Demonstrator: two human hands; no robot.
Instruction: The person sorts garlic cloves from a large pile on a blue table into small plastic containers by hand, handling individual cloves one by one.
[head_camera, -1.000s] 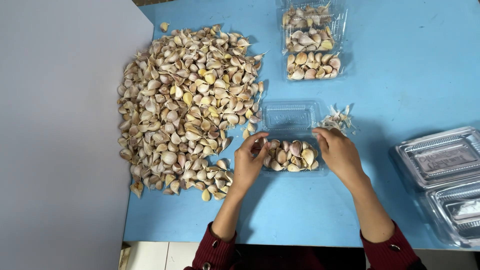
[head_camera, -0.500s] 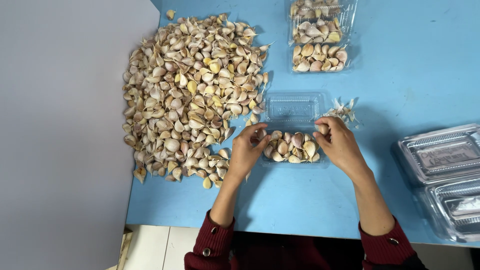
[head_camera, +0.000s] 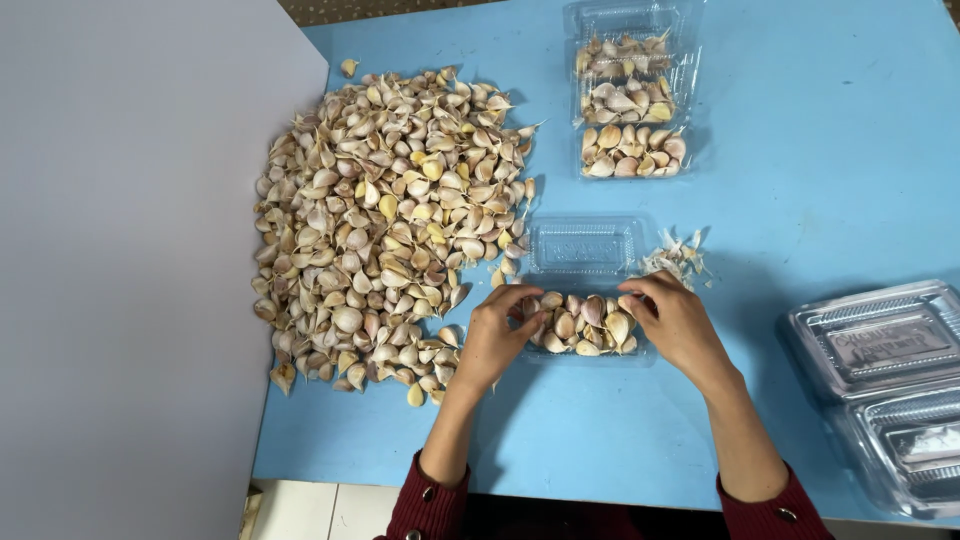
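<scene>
- The left hand (head_camera: 497, 338) sits at lower centre of the frame, fingers curled against the left end of a clear plastic clamshell tray (head_camera: 583, 290); its fingertips press on the garlic cloves in the tray (head_camera: 582, 325), though I cannot tell whether it pinches a single clove or only the tray's edge.
- The right hand (head_camera: 677, 322) mirrors it at the tray's right end, fingers bent over the rim — the fingertips hide the corner beneath them, so what exactly they grip is not clear.
- The tray lies open in the middle of the frame: the near half is filled with cloves, while the hinged lid lies flat and empty just above it on the blue table (head_camera: 820, 180).
- A small scrap heap of papery garlic skins (head_camera: 675, 260) lies just right of the lid, touching the right hand's upper side.
- A large heap of loose garlic cloves (head_camera: 385, 215) fills the centre left; its lower edge reaches just beside the left hand.
- A filled clamshell box (head_camera: 630, 110) stands at upper centre, its top cut off by the frame edge.
- Empty clear boxes (head_camera: 885, 380) are stacked at lower right, partly cut off — how many is hard to count.
- A grey board (head_camera: 120, 280) covers the left side, hiding whatever lies under it.
- Dark red sleeves (head_camera: 425, 505) show at the bottom edge; the arms are cut off there.
</scene>
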